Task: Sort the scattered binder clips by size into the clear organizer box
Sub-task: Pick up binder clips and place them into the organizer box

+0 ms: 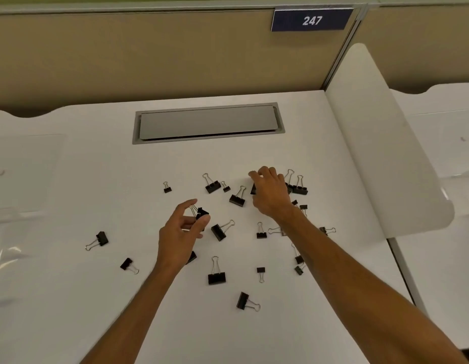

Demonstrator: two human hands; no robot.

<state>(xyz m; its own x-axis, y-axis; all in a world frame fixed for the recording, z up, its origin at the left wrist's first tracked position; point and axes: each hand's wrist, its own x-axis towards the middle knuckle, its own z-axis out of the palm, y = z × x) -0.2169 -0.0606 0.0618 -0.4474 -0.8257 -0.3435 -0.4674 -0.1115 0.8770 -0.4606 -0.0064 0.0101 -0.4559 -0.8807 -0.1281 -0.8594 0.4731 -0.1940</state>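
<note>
Black binder clips (216,277) lie scattered over the middle of the white counter (96,166), spreading toward its right edge. Near the centre the left hand (179,235) pinches a small clip (201,214) between thumb and fingertips. Farther back, the right hand (270,193) curls down over a half-hidden clip (253,189); I cannot tell whether it grips it.

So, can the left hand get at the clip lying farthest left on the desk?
Probably yes: nothing lies around the farthest-left clip, though the left hand is pinching a second clip and may need to drop it first.
</note>
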